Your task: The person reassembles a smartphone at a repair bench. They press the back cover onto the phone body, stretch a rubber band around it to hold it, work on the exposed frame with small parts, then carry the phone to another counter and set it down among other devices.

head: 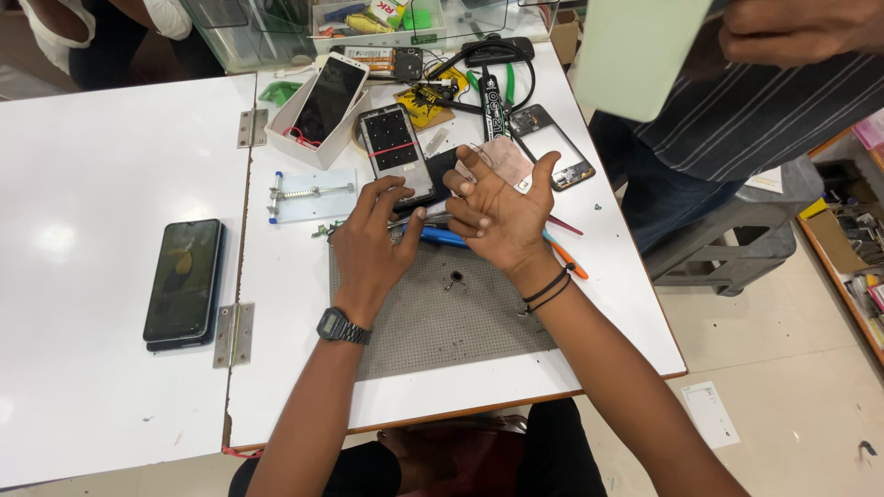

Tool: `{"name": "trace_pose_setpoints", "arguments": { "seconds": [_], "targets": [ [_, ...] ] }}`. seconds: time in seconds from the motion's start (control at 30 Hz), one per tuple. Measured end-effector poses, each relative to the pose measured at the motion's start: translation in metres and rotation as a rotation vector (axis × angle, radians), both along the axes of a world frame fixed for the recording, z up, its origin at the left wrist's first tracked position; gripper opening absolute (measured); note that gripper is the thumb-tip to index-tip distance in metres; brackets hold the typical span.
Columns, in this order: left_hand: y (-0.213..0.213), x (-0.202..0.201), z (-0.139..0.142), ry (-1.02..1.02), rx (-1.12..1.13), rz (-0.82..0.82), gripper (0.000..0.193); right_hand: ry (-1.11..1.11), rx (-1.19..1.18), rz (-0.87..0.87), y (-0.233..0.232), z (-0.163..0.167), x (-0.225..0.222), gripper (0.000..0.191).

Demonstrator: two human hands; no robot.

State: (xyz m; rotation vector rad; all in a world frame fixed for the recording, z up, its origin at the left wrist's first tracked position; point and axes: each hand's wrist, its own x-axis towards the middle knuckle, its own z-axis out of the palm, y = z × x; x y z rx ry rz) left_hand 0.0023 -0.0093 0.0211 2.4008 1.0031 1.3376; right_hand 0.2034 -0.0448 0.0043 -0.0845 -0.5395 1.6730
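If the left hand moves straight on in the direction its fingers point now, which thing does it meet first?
The left hand points up the table, its fingertips already at the near end of the opened phone with the dark back. That phone comes first; how much they touch is unclear.

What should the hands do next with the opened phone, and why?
Probably steady the opened phone with the left hand, whose fingers already rest on its lower edge. The right hand is spread and holds nothing, so it could likely pick up the blue tool beneath it.
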Motion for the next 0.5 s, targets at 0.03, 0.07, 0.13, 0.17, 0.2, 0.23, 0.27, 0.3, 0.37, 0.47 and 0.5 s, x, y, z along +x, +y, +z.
{"name": "trace_pose_setpoints", "arguments": {
  "seconds": [0.03, 0.07, 0.13, 0.17, 0.2, 0.23, 0.27, 0.3, 0.37, 0.47, 0.5],
  "targets": [
    [0.0, 0.0, 0.0, 0.01, -0.003, 0.002, 0.024, -0.015, -0.008, -0.008, -0.001, 0.001, -0.002, 0.119],
    [0.0, -0.001, -0.001, 0.021, -0.006, 0.005, 0.024, -0.029, -0.017, -0.016, -0.002, 0.001, -0.004, 0.119],
    [0.001, 0.0, -0.002, 0.056, -0.005, -0.004, 0.026, -0.126, -0.007, -0.054, -0.001, -0.001, -0.008, 0.118],
    [0.001, 0.0, -0.002, 0.074, -0.004, -0.011, 0.028, -0.174, -0.001, -0.075, -0.001, -0.002, -0.009, 0.118],
    [0.001, 0.001, -0.002, 0.102, -0.007, -0.031, 0.03, -0.197, 0.001, -0.095, -0.001, -0.004, -0.011, 0.117],
    [0.001, 0.001, -0.003, 0.128, -0.009, -0.052, 0.032, -0.221, 0.005, -0.118, 0.001, -0.006, -0.014, 0.115],
    [0.002, 0.001, -0.003, 0.155, -0.009, -0.074, 0.034, -0.244, 0.01, -0.14, 0.002, -0.008, -0.015, 0.114],
    [0.003, 0.001, -0.003, 0.175, -0.016, -0.085, 0.035, -0.24, 0.008, -0.142, 0.002, -0.01, -0.016, 0.113],
    [0.004, 0.001, -0.004, 0.214, -0.03, -0.104, 0.038, -0.231, 0.002, -0.145, 0.003, -0.013, -0.016, 0.11],
    [0.006, -0.001, -0.006, 0.26, -0.059, -0.138, 0.032, -0.313, 0.012, -0.185, 0.005, -0.016, -0.016, 0.09],
    [0.006, 0.0, -0.008, 0.281, -0.059, -0.145, 0.034, -0.342, 0.013, -0.2, 0.005, -0.017, -0.017, 0.086]
  ]
}}
